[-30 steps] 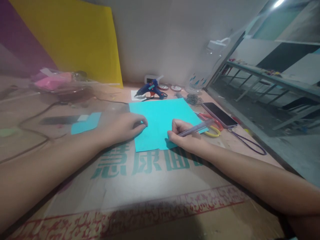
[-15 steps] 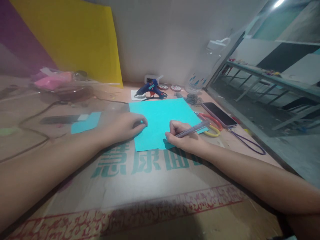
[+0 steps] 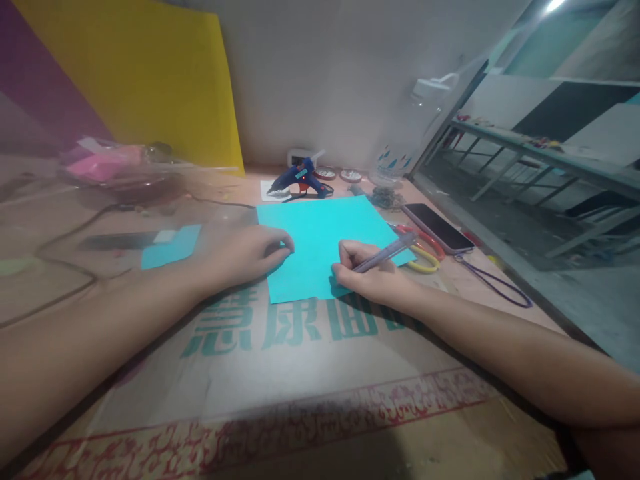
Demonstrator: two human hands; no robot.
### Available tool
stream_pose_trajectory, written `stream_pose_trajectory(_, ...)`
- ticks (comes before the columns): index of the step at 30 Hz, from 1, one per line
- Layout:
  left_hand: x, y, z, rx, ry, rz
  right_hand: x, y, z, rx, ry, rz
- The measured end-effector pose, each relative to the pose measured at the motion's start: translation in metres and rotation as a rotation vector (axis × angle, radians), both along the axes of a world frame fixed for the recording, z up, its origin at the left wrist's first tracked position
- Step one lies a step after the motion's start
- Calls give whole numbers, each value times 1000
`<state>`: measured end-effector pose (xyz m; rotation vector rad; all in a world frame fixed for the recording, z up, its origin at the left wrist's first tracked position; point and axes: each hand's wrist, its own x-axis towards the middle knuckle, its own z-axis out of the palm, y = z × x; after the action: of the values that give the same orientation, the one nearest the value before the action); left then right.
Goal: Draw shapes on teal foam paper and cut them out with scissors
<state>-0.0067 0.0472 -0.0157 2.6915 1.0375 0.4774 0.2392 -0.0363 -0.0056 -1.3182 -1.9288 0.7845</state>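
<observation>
A sheet of turquoise paper [image 3: 320, 230] lies on the table in front of me. My left hand [image 3: 257, 252] rests on its left edge, fingers bent and slightly apart, with nothing gripped. Over the lower right part of the sheet, my right hand [image 3: 367, 272] is closed around a greyish-purple pen [image 3: 389, 252]. The pen leans back to the right, and its tip is hidden by my fingers. Just beyond this hand lie scissors [image 3: 426, 259] with red and yellow handles, partly covered by the paper and pen.
Behind the sheet stands a blue glue gun [image 3: 297, 177]. A phone [image 3: 437, 228] with a purple strap and a clear bottle [image 3: 415, 130] are at the right. A smaller turquoise piece [image 3: 171, 248] and a cable [image 3: 70, 261] lie left. Yellow board [image 3: 175, 87] leans behind.
The pen and the right fingers have shifted very slightly. My left hand stays on the paper, and the view has moved only a little.
</observation>
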Motion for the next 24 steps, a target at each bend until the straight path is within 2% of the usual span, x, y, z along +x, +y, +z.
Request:
stream_pose_trajectory(7,0,0,-1,-2,-1,7,3,0,6,7,4,-75)
stream_pose_trajectory(24,0,-1,1,-1,-2,4,5,0,1,5,-2,-17)
